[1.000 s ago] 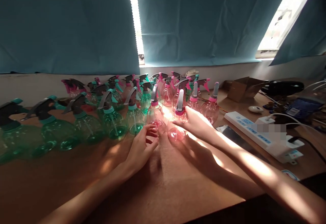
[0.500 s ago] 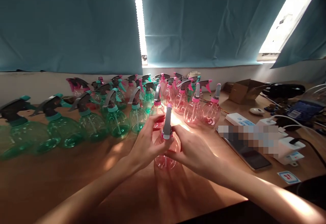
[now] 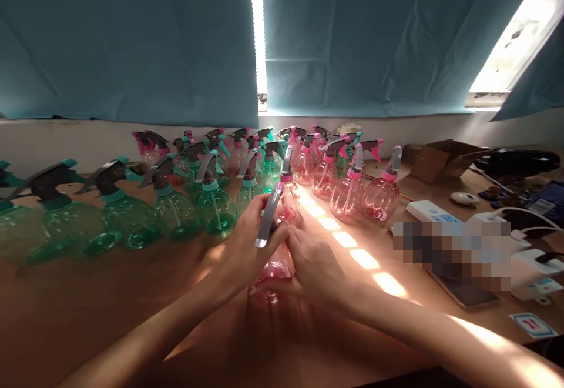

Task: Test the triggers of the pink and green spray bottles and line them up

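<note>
A pink transparent spray bottle (image 3: 278,264) with a grey trigger head stands near the middle of the wooden table. Around its neck and spray head my left hand (image 3: 249,241) is closed. My right hand (image 3: 315,264) wraps the bottle's body from the right, thumb low across the front. The grey lever points down toward me, slightly to the left. Just behind is another pink spray bottle (image 3: 288,203). To the left runs a row of green spray bottles (image 3: 215,211).
More pink bottles (image 3: 381,197) stand behind on the right. A white power strip (image 3: 434,214), a phone (image 3: 473,297), a white mouse (image 3: 465,198) and an open cardboard box (image 3: 443,161) lie at right. A teal curtain (image 3: 132,41) hangs behind.
The view has shifted left, so the scene appears farther right. The held bottle's spray head has turned and tilted leftward. My right hand has moved lower on the bottle's body.
</note>
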Available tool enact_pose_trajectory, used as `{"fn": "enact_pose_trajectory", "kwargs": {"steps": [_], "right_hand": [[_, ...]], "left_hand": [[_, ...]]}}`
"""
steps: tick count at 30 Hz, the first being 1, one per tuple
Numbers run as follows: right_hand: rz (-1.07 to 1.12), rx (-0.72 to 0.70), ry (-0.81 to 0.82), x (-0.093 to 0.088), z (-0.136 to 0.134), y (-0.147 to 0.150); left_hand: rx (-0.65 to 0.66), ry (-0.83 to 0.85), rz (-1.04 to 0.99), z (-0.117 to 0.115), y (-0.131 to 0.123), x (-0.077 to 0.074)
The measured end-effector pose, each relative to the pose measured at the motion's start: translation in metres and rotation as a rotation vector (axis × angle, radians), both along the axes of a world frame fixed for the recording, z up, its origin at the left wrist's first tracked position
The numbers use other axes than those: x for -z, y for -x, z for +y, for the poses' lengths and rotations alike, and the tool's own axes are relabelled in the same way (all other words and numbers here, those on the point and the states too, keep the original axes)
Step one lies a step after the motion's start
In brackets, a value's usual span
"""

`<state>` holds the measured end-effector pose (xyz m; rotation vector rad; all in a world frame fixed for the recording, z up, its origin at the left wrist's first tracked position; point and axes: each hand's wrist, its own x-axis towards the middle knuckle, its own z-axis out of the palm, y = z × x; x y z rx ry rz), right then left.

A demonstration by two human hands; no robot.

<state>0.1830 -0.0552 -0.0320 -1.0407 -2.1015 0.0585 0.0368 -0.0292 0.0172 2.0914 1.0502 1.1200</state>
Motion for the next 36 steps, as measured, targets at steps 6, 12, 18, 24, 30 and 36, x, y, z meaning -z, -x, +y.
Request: {"fn": "enact_pose_trajectory", "kwargs": {"steps": [6, 12, 18, 24, 30, 36], "right_hand": [[-0.078, -0.07, 0.16, 0.006, 0.006, -0.008], [-0.284, -0.167, 0.245, 0.015, 0.017, -0.033], [-0.307, -0.165, 0.258, 0.038, 0.031, -0.049], [-0.286, -0.153, 0.338, 0.038, 0.028, -0.051], [-0.312, -0.179, 0.364, 0.031, 0.026, -0.053], [-0.284, -0.165, 0.416, 0.034, 0.025, -0.055]], "left_hand": [[0.018, -0.071, -0.046, 0.012, 0.003, 0.006], [-0.036, -0.101, -0.058, 0.029, 0.006, 0.007], [-0.004, -0.061, -0.078, 0.036, 0.007, 0.009], [0.033, -0.063, -0.115, 0.036, 0.007, 0.01], [0.053, -0.069, -0.124, 0.036, 0.007, 0.009], [0.083, -0.15, -0.054, 0.037, 0.007, 0.002]]}}
